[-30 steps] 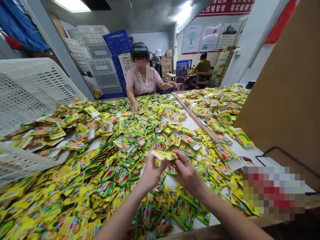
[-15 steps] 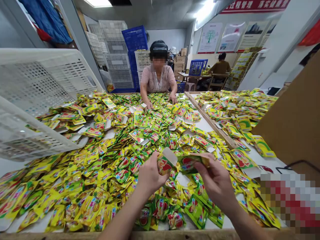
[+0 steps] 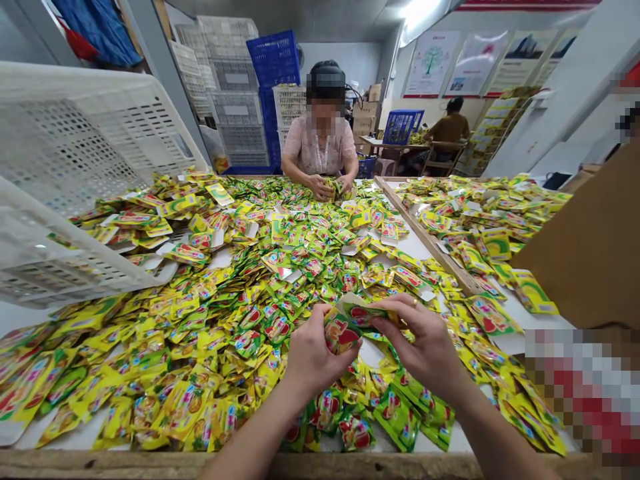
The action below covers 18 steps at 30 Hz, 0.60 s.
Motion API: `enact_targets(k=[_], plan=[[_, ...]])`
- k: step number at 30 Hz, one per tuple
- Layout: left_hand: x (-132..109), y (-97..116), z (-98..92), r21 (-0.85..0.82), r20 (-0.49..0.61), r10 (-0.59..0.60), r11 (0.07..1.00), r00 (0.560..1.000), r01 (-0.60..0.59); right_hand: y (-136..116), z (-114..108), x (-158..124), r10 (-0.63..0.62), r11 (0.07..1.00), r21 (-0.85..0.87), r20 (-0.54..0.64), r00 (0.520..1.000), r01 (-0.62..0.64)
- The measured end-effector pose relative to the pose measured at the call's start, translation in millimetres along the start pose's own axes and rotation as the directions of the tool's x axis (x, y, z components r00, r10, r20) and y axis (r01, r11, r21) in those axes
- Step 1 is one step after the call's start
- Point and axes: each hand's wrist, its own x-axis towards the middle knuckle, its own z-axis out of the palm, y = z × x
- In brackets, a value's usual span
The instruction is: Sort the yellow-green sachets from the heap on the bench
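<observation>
My left hand [image 3: 317,347] is closed around a small printed cardboard box [image 3: 341,332], its open end tilted up and to the right. Between the fingers of my right hand [image 3: 423,340] is a green packet [image 3: 364,315] with a red fruit picture. The packet's left end meets the mouth of the box; how far inside it sits I cannot tell. Below both hands lie green packets [image 3: 397,417] with fruit pictures. Yellow packets [image 3: 187,400] spread thickly to the left.
A white perforated crate [image 3: 105,143] lies tipped at the left, boxes [image 3: 143,223] heaped at its mouth. A wooden divider [image 3: 430,237] runs along the right, with cardboard [image 3: 585,247] beyond. Across the table, a person [image 3: 323,143] handles packets. A wooden edge [image 3: 165,465] borders the front.
My right hand has brought the packet left against the box opening, so the two now overlap. Across the table, the other person's hands have come together around some packets. The view has shifted slightly.
</observation>
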Motion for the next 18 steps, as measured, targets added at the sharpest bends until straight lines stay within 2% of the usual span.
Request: enact_targets(k=[2,4,6,9,11,13,15,18], plan=[[-1.2,-0.9,1.6,0.029,0.005,0.05,0.998,0.999,-0.05,0.8,-3.2,3.6,0.03,0.999,-0.025,0.07,0.997,-0.029],[-2.2,-3.6,3.8,0.144,-0.028,0.148,0.979,0.989,-0.142,1.1,-1.5,7.0,0.064,0.997,-0.052,0.109,0.992,-0.058],[-2.6,-6.8,5.8,0.249,-0.059,0.212,0.95,0.976,-0.191,1.6,4.5,9.2,0.126,0.992,-0.012,0.102,0.987,-0.125],[-2.4,-9.6,7.3,0.278,-0.101,0.21,0.945,0.972,-0.175,1.8,17.3,8.2,0.233,0.959,0.16,0.014,0.972,-0.232],[-2.3,-9.1,7.2,0.244,-0.121,0.184,0.958,0.975,-0.151,1.0,24.7,5.2,0.208,0.966,0.177,-0.116,0.971,-0.186],[-2.3,-6.8,6.0,0.193,-0.118,0.146,0.974,0.982,-0.122,0.4,28.8,2.8,0.09,0.994,0.075,-0.229,0.969,-0.074],[-2.3,-3.2,3.7,0.091,-0.063,0.094,0.992,0.994,-0.088,1.1,29.0,3.1,-0.005,0.999,-0.043,-0.249,0.969,-0.006],[-2.7,2.8,-0.1,-0.138,0.058,-0.005,0.99,0.998,0.013,3.1,24.8,7.9,-0.014,0.992,-0.125,-0.181,0.983,-0.009]])
